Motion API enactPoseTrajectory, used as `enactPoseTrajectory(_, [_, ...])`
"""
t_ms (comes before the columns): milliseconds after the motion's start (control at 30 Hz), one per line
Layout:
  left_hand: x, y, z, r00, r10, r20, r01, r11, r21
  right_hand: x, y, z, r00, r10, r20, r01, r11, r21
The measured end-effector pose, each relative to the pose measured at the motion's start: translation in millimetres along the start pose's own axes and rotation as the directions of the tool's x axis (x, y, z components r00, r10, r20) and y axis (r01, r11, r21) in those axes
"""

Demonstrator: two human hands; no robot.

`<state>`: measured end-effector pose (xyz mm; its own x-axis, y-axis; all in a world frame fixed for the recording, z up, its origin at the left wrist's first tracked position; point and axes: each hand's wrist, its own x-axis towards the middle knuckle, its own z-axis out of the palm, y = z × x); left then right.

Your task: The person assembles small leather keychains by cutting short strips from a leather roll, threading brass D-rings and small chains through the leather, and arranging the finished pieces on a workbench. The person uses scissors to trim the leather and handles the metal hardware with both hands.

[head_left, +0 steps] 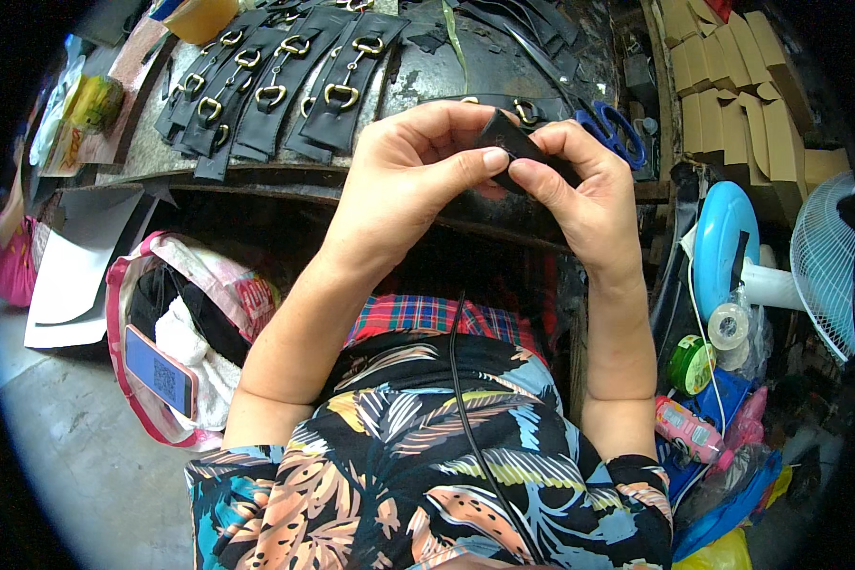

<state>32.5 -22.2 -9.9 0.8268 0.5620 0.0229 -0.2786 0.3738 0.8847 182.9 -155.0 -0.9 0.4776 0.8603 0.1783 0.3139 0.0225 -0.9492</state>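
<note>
Head view: we see the left hand (389,176) and right hand (594,190) close together, thumbs and fingers pinched on a small black piece (506,131) between them, held up at the near edge of the worktop (420,78). On the worktop, to the left, we find black straps (281,72) with gold-coloured buckles lying side by side, and just beyond the right hand the blue-handled scissors (626,139).
</note>
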Motion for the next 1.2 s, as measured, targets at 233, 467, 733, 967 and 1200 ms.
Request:
enactPoseTrajectory(233, [-4,3,5,0.989,0.137,-0.059,-0.088,0.852,0.516,6,9,9,0.975,-0.178,-0.134,0.136,0.952,-0.275])
enactPoseTrajectory(467, [-7,-5,12,0.906,0.415,0.084,-0.35,0.622,0.7,10,13,18,0.949,-0.263,-0.171,0.183,0.907,-0.378])
enactPoseTrajectory(733, [15,-6,-3,0.999,0.021,0.034,-0.024,0.996,0.085,11,15,13,0.972,-0.157,-0.177,0.158,0.987,-0.008])
enactPoseTrajectory(967, [24,0,-13,0.985,0.025,0.169,-0.074,0.954,0.291,6,10,11,0.984,-0.069,-0.164,0.087,0.991,0.103])
enactPoseTrajectory(1200, [33,-2,-8,0.993,0.04,0.113,-0.065,0.973,0.223,2,4,2,0.981,-0.103,-0.165,0.102,0.995,-0.019])
